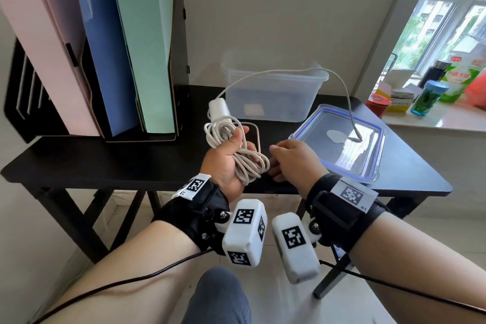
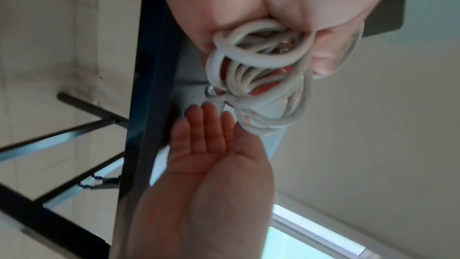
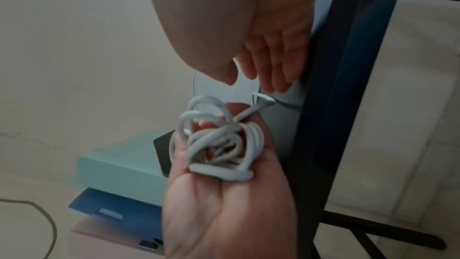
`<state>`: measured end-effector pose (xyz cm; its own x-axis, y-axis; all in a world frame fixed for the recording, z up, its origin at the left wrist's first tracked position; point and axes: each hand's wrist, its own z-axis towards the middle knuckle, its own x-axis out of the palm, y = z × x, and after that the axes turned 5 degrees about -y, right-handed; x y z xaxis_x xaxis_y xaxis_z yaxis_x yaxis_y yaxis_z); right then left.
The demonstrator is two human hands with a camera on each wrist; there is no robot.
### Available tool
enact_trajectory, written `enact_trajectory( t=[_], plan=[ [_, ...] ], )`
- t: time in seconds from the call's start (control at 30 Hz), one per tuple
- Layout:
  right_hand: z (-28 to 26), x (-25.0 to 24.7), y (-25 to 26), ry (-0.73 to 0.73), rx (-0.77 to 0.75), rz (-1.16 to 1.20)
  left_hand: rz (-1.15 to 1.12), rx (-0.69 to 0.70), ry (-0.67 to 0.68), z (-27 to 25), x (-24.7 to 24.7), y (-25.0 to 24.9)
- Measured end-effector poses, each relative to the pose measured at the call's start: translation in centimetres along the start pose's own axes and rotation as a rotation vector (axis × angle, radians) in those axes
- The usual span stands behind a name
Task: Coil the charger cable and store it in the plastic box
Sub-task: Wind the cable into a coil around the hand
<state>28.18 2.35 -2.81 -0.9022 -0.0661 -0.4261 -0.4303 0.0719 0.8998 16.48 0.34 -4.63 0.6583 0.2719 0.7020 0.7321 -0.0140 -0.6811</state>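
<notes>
Several loops of the white round charger cable (image 1: 238, 151) are gripped by the left hand (image 1: 228, 163); the right hand (image 1: 294, 160) is held slack-fingered beside them, holding nothing.

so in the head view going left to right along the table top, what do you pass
black file rack → pink folder → blue folder → green folder → left hand gripping the coiled charger cable → right hand → blue-rimmed lid

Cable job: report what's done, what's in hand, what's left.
Done: most of the cable is looped in the left hand. In hand: the right hand, fingers straight, is beside the coil. Left: the loose tail arching over the box to the lid, then boxing it.
</notes>
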Motion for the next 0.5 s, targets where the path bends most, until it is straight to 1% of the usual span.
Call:
enact_trajectory(
  t=[0.07, 0.23, 0.37, 0.5],
  plan=[
    [-0.3, 0.0, 0.5, 0.05, 0.072, 0.115, -0.05, -0.005, -0.006, -0.2, 0.0, -0.1],
    [-0.2, 0.2, 0.6, 0.034, 0.067, 0.068, -0.055, -0.007, 0.047, -1.1, 0.4, -0.3],
    [-0.2, 0.1, 0.3, 0.094, 0.123, 0.213, -0.062, 0.018, 0.019, -0.8, 0.2, -0.3],
    [0.4, -0.5, 0.1, 0.145, 0.18, 0.289, -0.064, -0.009, 0.076, -0.9, -0.2, -0.2]
  ],
)
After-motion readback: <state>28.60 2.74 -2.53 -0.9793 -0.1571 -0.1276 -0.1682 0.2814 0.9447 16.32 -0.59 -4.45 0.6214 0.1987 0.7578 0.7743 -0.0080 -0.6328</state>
